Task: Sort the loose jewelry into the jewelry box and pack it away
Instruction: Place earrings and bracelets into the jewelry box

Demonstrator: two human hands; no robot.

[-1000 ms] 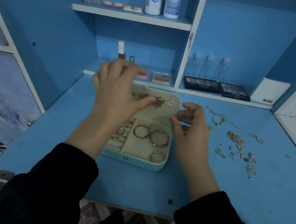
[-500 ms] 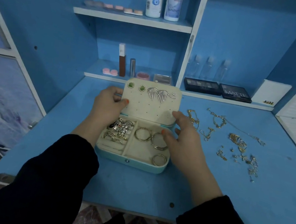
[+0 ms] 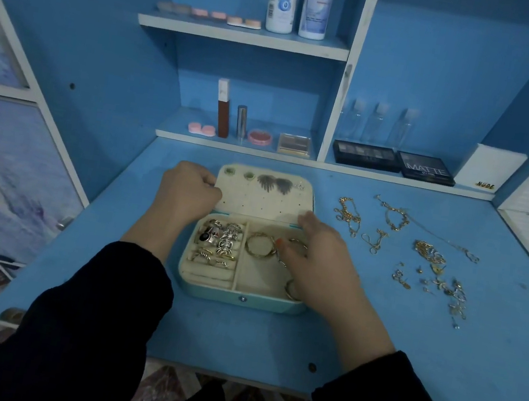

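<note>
Distance to the loose jewelry decides the next reach. All of it lies on the bench to the right of the jewelry box, apart from the box wall, so your right hand is clearly the nearer one. This hand hovers over the right compartment, above the bangles. Its fingers are loosely bent and close together, the tips touch the near right corner of the lid, and I see nothing pinched in them. Your left hand is at the far left side of the box, with its fingers curled round the left edge of the lid, which stands tilted back. The nearest loose piece is the gold chain, to the right of your right fingertips and slightly farther. Its long axis runs roughly from far to near. I judge that you should move the right hand to the right and take this chain across its length, while the left hand steadies the box.
</note>
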